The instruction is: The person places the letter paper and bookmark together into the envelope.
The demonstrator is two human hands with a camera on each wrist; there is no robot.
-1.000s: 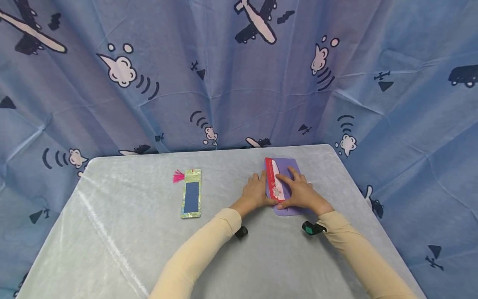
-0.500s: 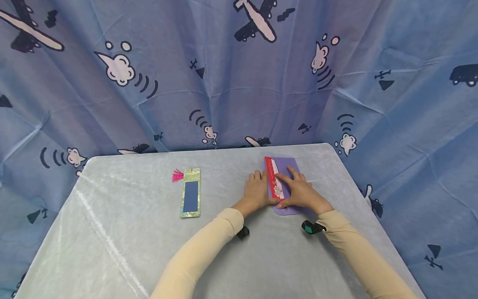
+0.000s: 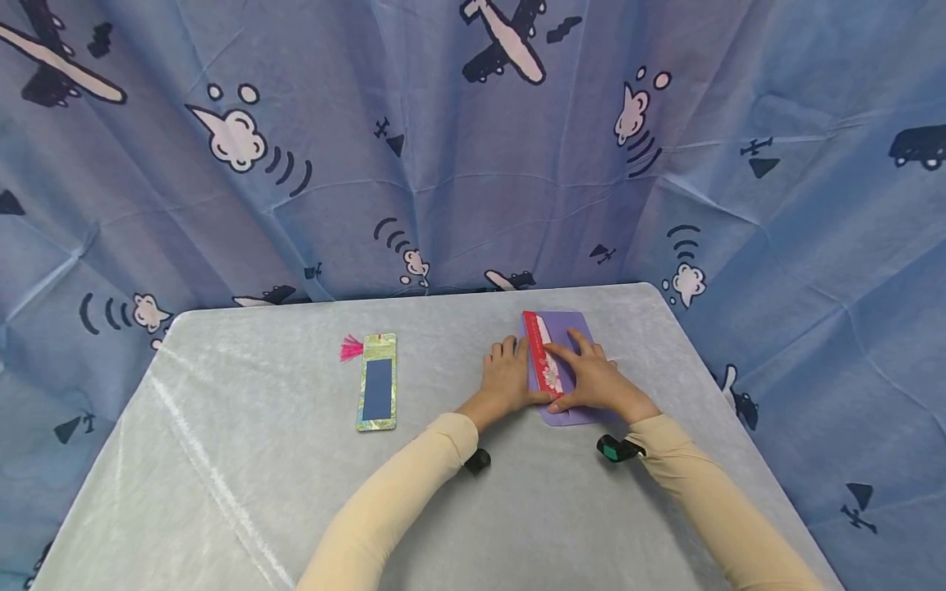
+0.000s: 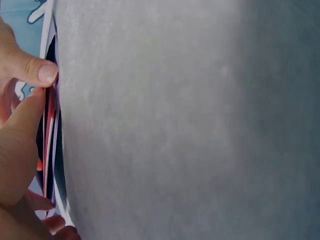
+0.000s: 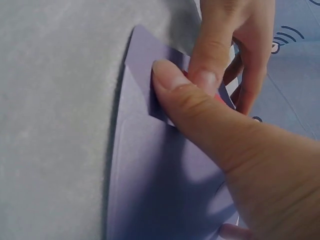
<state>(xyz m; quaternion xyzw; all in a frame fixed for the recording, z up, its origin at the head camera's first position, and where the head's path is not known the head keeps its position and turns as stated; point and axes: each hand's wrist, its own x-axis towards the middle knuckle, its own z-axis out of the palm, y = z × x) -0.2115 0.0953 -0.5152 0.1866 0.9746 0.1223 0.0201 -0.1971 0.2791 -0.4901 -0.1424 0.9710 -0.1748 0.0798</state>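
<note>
A purple paper folder (image 3: pixel 567 324), seemingly an envelope or card cover, lies at the right of the table. Along its left side runs a red-and-white card (image 3: pixel 543 361) with a flower print. My left hand (image 3: pixel 506 379) grips the folder's left edge, thumb on the red card's near end. My right hand (image 3: pixel 597 384) grips from the right, index finger and thumb bent toward the red card. In the right wrist view, the right thumb (image 5: pixel 187 100) presses a small folded purple flap (image 5: pixel 155 102). Edge-on layers (image 4: pixel 49 145) show in the left wrist view; what lies between them is hidden.
A green-bordered bookmark (image 3: pixel 378 390) with a dark blue panel and a pink tassel (image 3: pixel 351 348) lies left of the hands. The grey cloth-covered table (image 3: pixel 222 427) ends at a blue airplane-print curtain (image 3: pixel 443 148) behind.
Both hands stay at the purple folder with almost no movement. The left hand shifts very slightly, and the red card tilts a little. The bookmark stays put.
</note>
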